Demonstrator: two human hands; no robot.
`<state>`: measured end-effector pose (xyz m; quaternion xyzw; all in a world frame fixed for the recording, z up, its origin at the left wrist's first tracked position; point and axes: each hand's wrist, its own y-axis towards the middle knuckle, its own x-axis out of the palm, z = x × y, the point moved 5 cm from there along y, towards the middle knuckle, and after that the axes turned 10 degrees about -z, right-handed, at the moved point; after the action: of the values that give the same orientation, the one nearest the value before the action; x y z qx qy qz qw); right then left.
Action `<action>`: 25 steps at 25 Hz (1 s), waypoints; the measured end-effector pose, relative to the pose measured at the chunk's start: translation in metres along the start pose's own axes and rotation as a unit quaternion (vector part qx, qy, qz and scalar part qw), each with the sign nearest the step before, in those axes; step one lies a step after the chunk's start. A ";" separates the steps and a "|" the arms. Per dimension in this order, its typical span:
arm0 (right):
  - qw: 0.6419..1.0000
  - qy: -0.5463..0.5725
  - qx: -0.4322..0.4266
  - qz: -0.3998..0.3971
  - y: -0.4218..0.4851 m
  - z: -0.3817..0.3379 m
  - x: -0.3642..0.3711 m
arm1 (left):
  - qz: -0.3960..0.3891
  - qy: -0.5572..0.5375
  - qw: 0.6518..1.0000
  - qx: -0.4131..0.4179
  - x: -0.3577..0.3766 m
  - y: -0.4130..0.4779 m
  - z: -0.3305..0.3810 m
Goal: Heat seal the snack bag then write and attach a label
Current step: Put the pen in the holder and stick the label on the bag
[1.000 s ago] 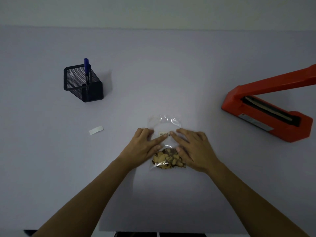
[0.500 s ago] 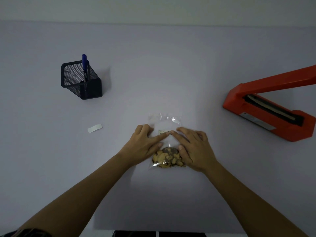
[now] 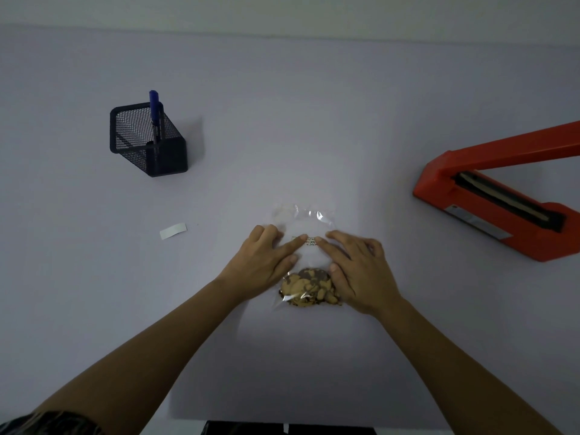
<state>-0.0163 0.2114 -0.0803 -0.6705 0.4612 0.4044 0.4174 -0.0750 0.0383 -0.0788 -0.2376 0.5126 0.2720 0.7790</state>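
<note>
1. the snack bag [image 3: 303, 219] is lying flat on the table [image 3: 314, 120] at lower centre, biscuits [image 3: 309, 287] bunching at its near end.
2. the left hand [image 3: 260, 265] and right hand [image 3: 361, 271] are lying flat on it, fingers straight, gripping nothing; both index fingertips [image 3: 302, 238] are pressing the label [image 3: 311, 242].
3. a white paper strip [image 3: 173, 231] is lying left of the hands.
4. the orange heat sealer [image 3: 489, 196] is sitting at the right edge, arm raised.
5. a blue pen [image 3: 154, 111] is standing in the mesh holder [image 3: 150, 149], upper left.

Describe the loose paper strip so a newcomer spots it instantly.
Find the black mesh pen holder at the left of the table. Just nearer the person lies a small white paper strip. It is the only flat white scrap lying by itself.
</note>
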 end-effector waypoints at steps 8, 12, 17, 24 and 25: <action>1.000 0.000 0.003 0.004 0.001 0.001 -0.002 | 0.062 0.015 0.997 0.031 0.003 -0.004 0.001; 0.998 -0.043 -0.003 -0.034 0.010 -0.004 -0.005 | 0.056 0.026 0.998 0.033 0.003 -0.004 0.001; 0.998 -0.056 -0.004 -0.035 0.010 -0.004 -0.003 | 0.050 0.025 0.998 0.026 0.003 -0.005 0.001; 0.999 -0.049 0.003 -0.023 0.008 0.000 0.001 | 0.051 0.022 0.998 0.023 0.001 -0.004 0.001; 0.999 -0.048 0.004 -0.023 0.007 0.000 0.002 | 0.052 0.020 0.998 0.023 0.001 -0.005 0.001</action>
<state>-0.0228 0.2092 -0.0832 -0.6587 0.4268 0.4249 0.4509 -0.0710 0.0358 -0.0790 -0.1979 0.5462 0.2956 0.7584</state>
